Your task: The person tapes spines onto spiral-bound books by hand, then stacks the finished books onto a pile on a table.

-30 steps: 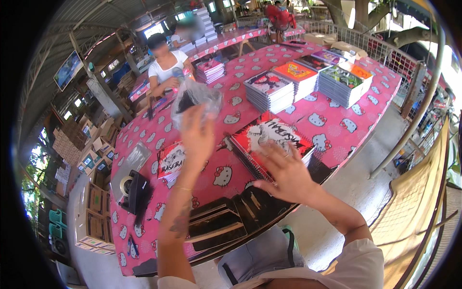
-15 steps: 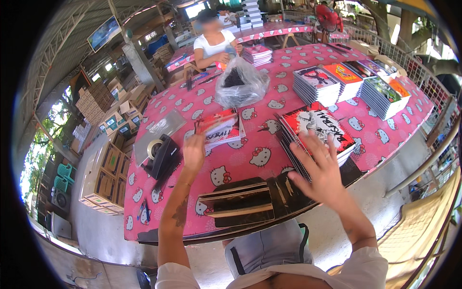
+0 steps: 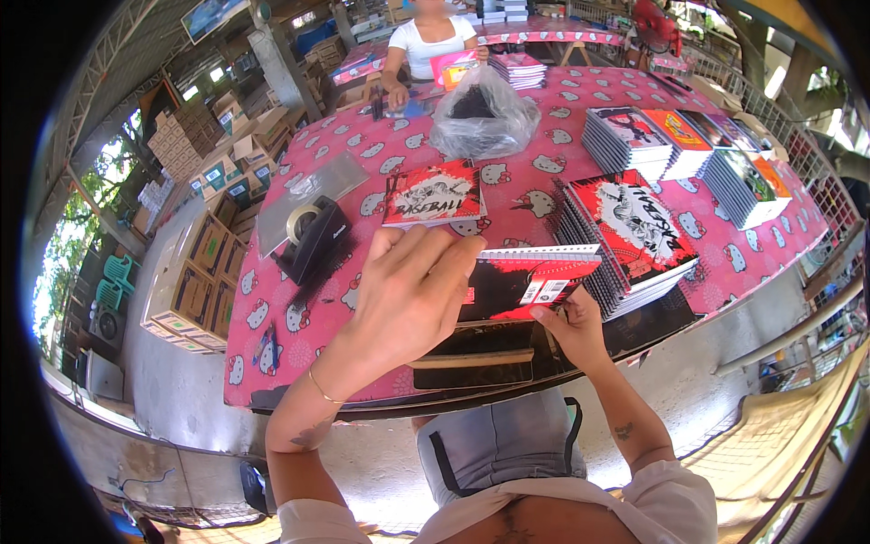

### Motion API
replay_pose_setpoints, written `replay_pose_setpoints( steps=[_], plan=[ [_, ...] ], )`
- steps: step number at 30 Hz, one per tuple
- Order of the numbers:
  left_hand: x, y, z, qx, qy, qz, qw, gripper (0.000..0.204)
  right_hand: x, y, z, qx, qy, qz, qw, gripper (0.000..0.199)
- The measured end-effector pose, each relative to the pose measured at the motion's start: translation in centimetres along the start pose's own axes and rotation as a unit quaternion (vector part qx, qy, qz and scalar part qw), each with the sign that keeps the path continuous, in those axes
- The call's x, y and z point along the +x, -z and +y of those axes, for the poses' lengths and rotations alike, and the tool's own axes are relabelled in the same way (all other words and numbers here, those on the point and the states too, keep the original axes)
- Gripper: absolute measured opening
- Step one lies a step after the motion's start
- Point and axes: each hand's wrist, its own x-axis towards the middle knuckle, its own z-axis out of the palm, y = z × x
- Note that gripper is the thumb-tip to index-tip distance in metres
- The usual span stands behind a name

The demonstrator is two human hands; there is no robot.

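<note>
A notebook [image 3: 507, 290] with a black and red back cover and a barcode is held up above the near edge of the table. Along its top runs a white edge with a row of small holes. My right hand [image 3: 578, 328] grips its lower right corner between thumb and fingers. My left hand [image 3: 410, 288] is closed at the upper left end, its fingertips on the edge and partly hidden. Beyond lies another notebook [image 3: 433, 195] with a red, white and black cover. On the right is a stack of matching notebooks [image 3: 630, 227], their spiral bindings facing left.
A black tape dispenser [image 3: 317, 240] and a clear plastic sheet [image 3: 335, 181] lie on the left. A clear plastic bag [image 3: 485, 127] with dark contents sits farther back. More notebook stacks [image 3: 625, 140] stand at the far right. Across the pink table, a person [image 3: 435, 45] handles a pink item.
My right hand has left the stack and now grips a notebook. My left hand has come nearer and closed at its edge. The person opposite has moved a hand onto the table.
</note>
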Motion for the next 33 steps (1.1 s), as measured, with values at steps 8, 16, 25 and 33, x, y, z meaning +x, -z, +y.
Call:
replay_pose_setpoints(
  steps=[8, 16, 25, 33],
  plan=[
    [-1.7, 0.5, -0.6, 0.025, 0.026, 0.000, 0.999, 0.029, 0.7, -0.5, 0.5, -0.023, -0.034, -0.037, 0.998, 0.031],
    [-9.7, -3.8, -1.0, 0.117, 0.061, -0.028, 0.991, 0.032, 0.7, -2.0, 0.6, -0.090, -0.006, -0.066, 0.994, 0.050],
    [-18.5, -10.0, 4.1, -0.332, 0.537, 0.109, 0.768, 0.070, 0.6, -2.4, 2.8, -0.088, -0.052, -0.011, 0.995, 0.064],
    [-25.9, -11.1, -22.9, 0.234, 0.444, -0.056, 0.863, 0.030, 1.0, -2.0, 3.9, -0.033, -0.013, -0.001, 0.999, 0.060]
  ],
)
